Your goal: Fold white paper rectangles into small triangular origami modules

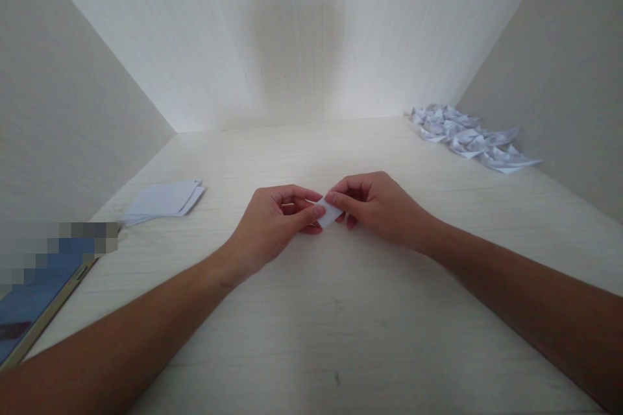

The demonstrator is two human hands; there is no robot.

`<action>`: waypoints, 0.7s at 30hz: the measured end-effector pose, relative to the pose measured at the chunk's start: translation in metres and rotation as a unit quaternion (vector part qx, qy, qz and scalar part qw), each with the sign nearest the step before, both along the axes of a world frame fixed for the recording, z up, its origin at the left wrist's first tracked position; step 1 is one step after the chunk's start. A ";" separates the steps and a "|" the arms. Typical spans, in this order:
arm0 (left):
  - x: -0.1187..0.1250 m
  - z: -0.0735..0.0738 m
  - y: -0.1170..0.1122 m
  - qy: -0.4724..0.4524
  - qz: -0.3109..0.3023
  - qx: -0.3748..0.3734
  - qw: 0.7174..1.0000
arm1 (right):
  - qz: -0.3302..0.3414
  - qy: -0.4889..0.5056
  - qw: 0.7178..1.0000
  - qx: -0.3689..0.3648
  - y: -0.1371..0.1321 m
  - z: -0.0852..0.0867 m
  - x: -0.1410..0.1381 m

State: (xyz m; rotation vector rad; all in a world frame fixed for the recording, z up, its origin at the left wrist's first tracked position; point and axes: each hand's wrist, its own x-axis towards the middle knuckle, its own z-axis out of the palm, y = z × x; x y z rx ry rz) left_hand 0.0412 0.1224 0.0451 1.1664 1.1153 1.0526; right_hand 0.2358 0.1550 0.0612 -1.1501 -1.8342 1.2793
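Note:
A small folded piece of white paper (329,214) is held between my two hands over the middle of the table. My left hand (282,217) pinches its left side, with the thumb on top and the fingers behind. On the upper right edge, my right hand (372,204) grips the same paper between thumb and fingers. The fingers cover much of the paper, so its full folded shape is hidden.
Flat white sheets (163,199) lie stacked on the left. Several folded paper pieces (467,136) are heaped at the back right, by the side wall. A device with a blue screen (48,279), partly pixelated, lies at the left edge. Pale walls enclose the table (311,337).

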 end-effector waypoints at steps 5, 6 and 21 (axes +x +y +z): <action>0.002 0.003 0.001 0.066 -0.033 -0.020 0.997 | 0.010 -0.045 0.998 0.047 -0.001 0.002 0.000; 0.002 0.004 0.001 0.084 -0.041 -0.019 0.995 | 0.013 -0.053 0.997 0.062 -0.001 0.002 0.001; 0.001 0.010 -0.004 0.152 -0.070 0.024 0.986 | 0.048 -0.084 0.983 0.155 -0.004 -0.001 0.000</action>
